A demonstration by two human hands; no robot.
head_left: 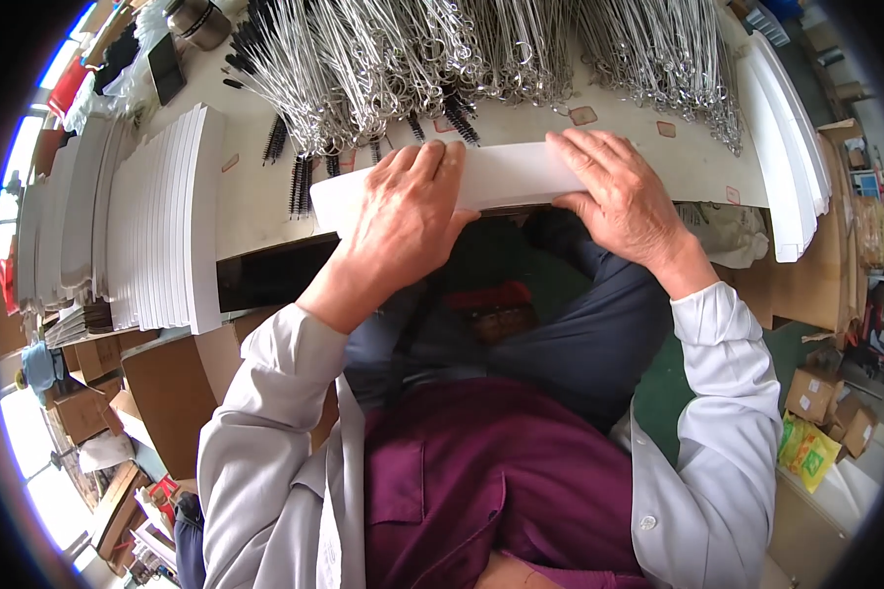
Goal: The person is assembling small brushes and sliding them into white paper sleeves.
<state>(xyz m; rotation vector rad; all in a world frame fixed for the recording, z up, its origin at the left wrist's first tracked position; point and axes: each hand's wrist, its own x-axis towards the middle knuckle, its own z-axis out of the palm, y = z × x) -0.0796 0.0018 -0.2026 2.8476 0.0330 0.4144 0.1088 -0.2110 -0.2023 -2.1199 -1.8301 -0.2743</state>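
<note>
A long white box (pixel 511 169) lies across the upper centre of the frame, at the near edge of a pale table (pixel 250 211), and both hands grip it. The left hand (pixel 408 211) grasps it left of the middle, knuckles up, fingers bent over the far side and thumb pointing right along the near edge; the box's left end sticks out past this hand. The right hand (pixel 619 196) holds the right end, fingers laid over the top and thumb tucked against the near edge.

Just beyond the box, along the top of the frame, spreads a dense heap of thin brushes (pixel 521 59), their wire handles ending in loops; black bristles (pixel 301 187) show near the left hand. Small red-edged labels (pixel 582 115) lie on the tabletop.

At left, a row of white cartons (pixel 162 221) stands packed side by side, and more long white pieces (pixel 781 147) lie at the upper right. A metal flask (pixel 198 22) and a dark flat device (pixel 166 71) sit at the upper left. A brown cardboard box (pixel 167 398) is at the lower left, a yellow packet (pixel 807 452) at the lower right
</note>
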